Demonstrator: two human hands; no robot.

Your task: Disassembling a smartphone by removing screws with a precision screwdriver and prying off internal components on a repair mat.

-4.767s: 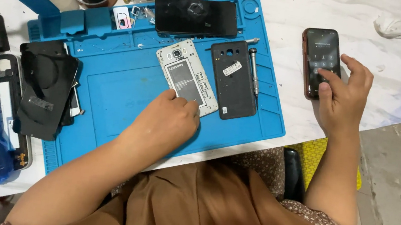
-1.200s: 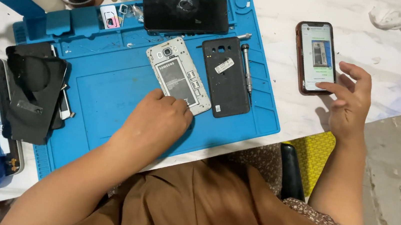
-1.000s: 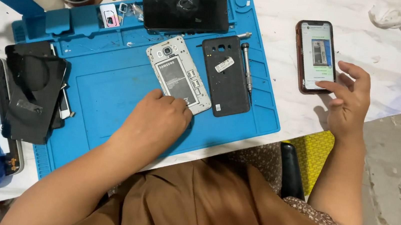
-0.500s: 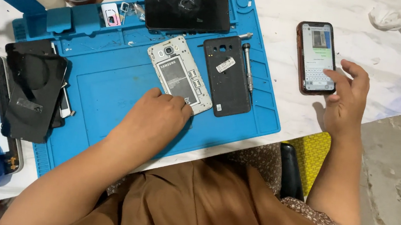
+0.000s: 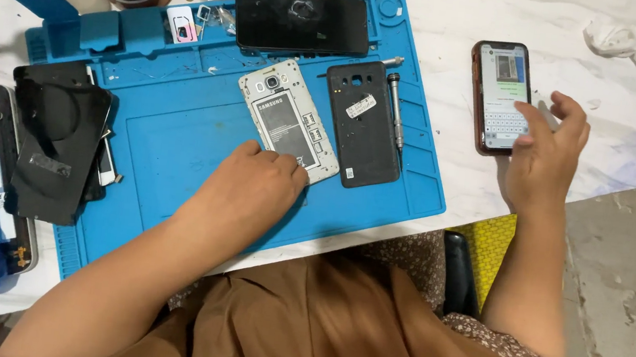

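Left hand rests loosely curled on the opened phone; right hand, fingers spread, taps the lit phone.

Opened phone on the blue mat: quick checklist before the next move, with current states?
1. Opened phone flat on the blue mat, battery side up: ok.
2. Left hand steadies its lower edge: ok.
3. Right hand free for tools: not ok, it is at the lit phone on the white table.
4. Back cover set aside, apart from the opened phone: ok.
5. Screwdriver within reach beside the cover: ok.
6. Screws all out of the frame: cannot tell, too small.
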